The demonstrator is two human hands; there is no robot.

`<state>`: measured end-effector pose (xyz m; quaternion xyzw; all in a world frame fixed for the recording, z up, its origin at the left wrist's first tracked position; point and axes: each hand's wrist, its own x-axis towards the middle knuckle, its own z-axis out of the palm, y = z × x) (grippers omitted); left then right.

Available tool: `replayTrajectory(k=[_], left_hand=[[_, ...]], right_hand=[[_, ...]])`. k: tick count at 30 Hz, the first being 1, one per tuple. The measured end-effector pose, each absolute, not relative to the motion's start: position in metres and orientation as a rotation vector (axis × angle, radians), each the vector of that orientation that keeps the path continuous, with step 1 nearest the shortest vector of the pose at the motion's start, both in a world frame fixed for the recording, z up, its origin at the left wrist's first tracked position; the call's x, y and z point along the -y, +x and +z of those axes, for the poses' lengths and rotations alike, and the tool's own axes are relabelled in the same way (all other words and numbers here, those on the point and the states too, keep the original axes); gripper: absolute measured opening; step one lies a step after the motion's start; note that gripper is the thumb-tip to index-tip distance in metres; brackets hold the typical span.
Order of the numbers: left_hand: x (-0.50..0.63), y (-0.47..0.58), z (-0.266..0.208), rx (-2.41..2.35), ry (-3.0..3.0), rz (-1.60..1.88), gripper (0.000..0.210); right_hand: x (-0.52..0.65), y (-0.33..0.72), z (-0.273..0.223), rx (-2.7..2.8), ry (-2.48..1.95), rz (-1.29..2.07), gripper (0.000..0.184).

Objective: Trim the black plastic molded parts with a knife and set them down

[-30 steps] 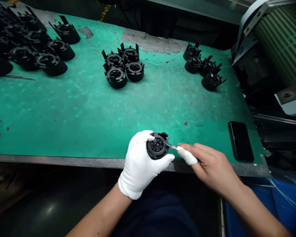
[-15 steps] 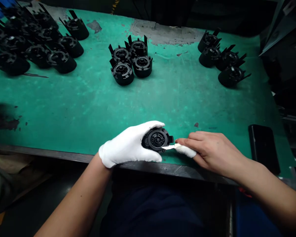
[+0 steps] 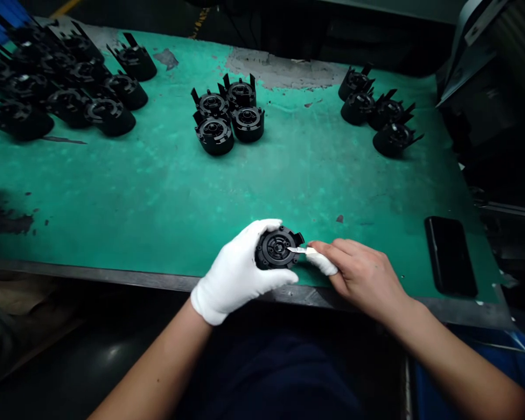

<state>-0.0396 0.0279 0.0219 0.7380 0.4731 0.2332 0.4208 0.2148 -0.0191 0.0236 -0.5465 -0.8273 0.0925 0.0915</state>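
- Pointed metal blade (image 3: 295, 250) has shifted toward the centre of the ridged round black housing (image 3: 270, 254).
- White-gloved left hand (image 3: 236, 268) clasps its rim.
- Right hand (image 3: 361, 273) pinches the blade.

Wide lane runs left to right across green worktop (image 3: 157, 198), between hands and housings. Passages between far-left housing cluster (image 3: 112, 121), far-centre housing group (image 3: 216, 142) and far-right housing group (image 3: 391, 142); upright prongs obstruct low crossing over each. Near middle blocked by left hand (image 3: 238, 265) gripping round black part (image 3: 273, 254), right hand (image 3: 363, 271), blade (image 3: 296, 250). Near right: smartphone (image 3: 450, 256).
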Motion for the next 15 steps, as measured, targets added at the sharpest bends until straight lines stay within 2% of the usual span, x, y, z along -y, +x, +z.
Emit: replayTrajectory(k=[6, 15], left_hand=[[0.011, -0.019, 0.008, -1.454, 1.771, 0.874, 0.075], [0.014, -0.018, 0.007, -1.493, 1.790, 0.890, 0.076]], right_hand=[[0.048, 0.210, 0.030, 2.328, -1.676, 0.776, 0.033], [0.041, 0.195, 0.049, 2.365, -1.705, 1.052, 0.033]])
